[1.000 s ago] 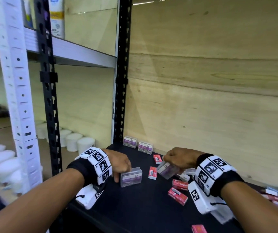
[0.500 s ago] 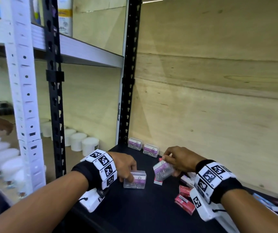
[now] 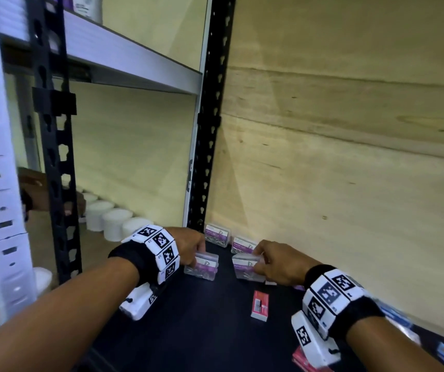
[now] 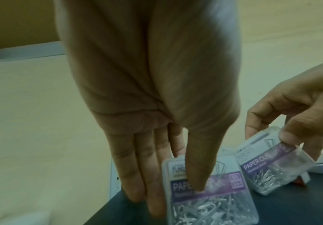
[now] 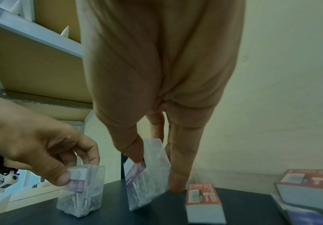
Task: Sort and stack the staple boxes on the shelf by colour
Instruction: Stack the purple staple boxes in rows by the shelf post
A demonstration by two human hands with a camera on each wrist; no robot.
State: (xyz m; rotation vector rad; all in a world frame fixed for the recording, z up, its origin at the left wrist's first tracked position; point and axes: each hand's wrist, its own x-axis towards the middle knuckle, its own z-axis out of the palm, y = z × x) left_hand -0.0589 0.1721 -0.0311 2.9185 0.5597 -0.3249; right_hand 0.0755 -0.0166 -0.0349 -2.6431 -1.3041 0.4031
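My left hand (image 3: 195, 257) pinches a clear purple-labelled box (image 3: 202, 265) that stands on the black shelf (image 3: 210, 331), thumb on its label (image 4: 210, 197). My right hand (image 3: 258, 260) grips a second clear purple box (image 3: 246, 267) just to its right, tilted with its lower edge at the shelf (image 5: 147, 175). Two more purple boxes (image 3: 217, 234) (image 3: 243, 244) stand against the back wall right behind them. A red box (image 3: 260, 304) lies in front of my right hand.
More red boxes (image 3: 301, 361) lie under my right wrist and blue boxes (image 3: 392, 315) run along the wall at right. A black upright post (image 3: 210, 130) marks the shelf's back left corner. White tubs (image 3: 113, 221) fill the neighbouring bay.
Both hands have carried their purple boxes toward the back of the shelf, close to the two by the wall. The right hand's box has come down from mid-air to the shelf.
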